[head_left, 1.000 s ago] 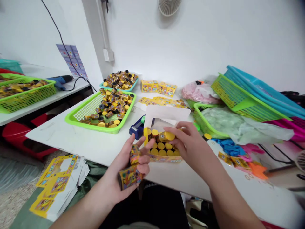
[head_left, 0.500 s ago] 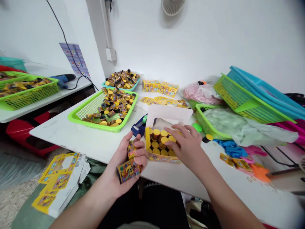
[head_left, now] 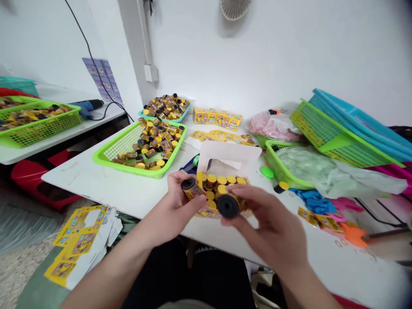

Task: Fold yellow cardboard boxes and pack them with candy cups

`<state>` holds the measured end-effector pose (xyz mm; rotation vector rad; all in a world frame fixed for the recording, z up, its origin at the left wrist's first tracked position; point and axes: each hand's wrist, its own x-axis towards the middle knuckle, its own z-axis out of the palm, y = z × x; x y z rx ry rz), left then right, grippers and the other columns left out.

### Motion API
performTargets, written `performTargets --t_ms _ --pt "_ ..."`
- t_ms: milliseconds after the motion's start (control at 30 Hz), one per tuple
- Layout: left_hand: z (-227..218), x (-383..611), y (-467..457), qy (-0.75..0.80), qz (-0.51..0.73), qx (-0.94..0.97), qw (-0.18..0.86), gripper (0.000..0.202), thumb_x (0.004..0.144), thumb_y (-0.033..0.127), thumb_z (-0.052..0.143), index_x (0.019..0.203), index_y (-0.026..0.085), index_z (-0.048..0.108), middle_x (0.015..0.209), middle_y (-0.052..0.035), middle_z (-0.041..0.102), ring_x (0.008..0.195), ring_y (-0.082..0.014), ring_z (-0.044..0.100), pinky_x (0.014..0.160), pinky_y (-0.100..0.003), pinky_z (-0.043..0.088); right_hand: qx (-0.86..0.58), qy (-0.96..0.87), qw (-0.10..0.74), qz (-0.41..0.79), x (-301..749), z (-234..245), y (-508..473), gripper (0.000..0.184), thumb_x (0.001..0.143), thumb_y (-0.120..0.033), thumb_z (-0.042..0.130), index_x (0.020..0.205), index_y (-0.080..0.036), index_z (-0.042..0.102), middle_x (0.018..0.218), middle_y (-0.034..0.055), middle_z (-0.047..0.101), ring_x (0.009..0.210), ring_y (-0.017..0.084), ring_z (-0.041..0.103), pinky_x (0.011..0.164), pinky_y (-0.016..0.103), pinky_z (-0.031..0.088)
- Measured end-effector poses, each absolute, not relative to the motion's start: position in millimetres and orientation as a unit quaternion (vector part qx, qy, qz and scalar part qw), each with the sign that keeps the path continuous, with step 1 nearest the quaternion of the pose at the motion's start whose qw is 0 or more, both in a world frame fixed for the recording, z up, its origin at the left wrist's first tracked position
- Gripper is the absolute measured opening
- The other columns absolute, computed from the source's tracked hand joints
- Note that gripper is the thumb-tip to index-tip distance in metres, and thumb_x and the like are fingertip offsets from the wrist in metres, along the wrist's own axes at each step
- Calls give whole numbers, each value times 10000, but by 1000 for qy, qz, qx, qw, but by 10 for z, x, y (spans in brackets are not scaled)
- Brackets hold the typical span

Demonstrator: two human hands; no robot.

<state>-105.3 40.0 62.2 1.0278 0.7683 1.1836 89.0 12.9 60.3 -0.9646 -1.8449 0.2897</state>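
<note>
My left hand (head_left: 170, 212) is closed around a small printed canister (head_left: 192, 189), its black end tilted up. Between the thumb and fingers of my right hand (head_left: 273, 227) is another such canister (head_left: 228, 206), with its black end facing me. Both are held over the front of a yellow printed box (head_left: 206, 213) whose white lid (head_left: 229, 151) stands raised. Rows of upright canisters with yellow caps (head_left: 222, 180) fill the part of the box I can see; my right hand and its canister hide the rest.
A green basket (head_left: 106, 161) of loose canisters stands left, with a blue tray (head_left: 140, 114) of more behind. Two closed boxes (head_left: 206, 116) sit at the back. Stacked baskets (head_left: 325, 133), plastic bags (head_left: 299, 163) and a single canister (head_left: 281, 187) are right. Flat cartons (head_left: 80, 249) lie lower left.
My right hand has drawn back from the canisters in the box and now grips one. My left hand has moved right and up to the box, turning its canister's black end upward.
</note>
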Motion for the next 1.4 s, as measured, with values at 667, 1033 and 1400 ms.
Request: performTargets --t_ms 667,1033,1400 --pt "962 -650 1113 468 -3 876 121 323 716 152 726 1034 211 723 1064 -81 674 973 -254 653 842 -330 497 -587 -752 258 151 871 421 511 258 740 -125 702 975 -203 631 917 52 669 880 227 624 802 385 511" --pt "891 -760 1068 470 51 881 6 249 848 146 516 985 272 682 1030 -70 669 992 -319 574 813 -505 375 -562 -781 265 64 769 330 598 264 693 -125 799 722 -201 548 841 35 666 859 233 561 773 355 438" --pt "1008 -701 1046 464 -69 883 0 353 901 97 412 967 172 751 1214 -179 555 1118 -381 470 844 -512 392 -551 -789 256 95 846 418 632 220 699 -233 814 701 -214 595 758 -7 678 833 212 552 792 354 415"
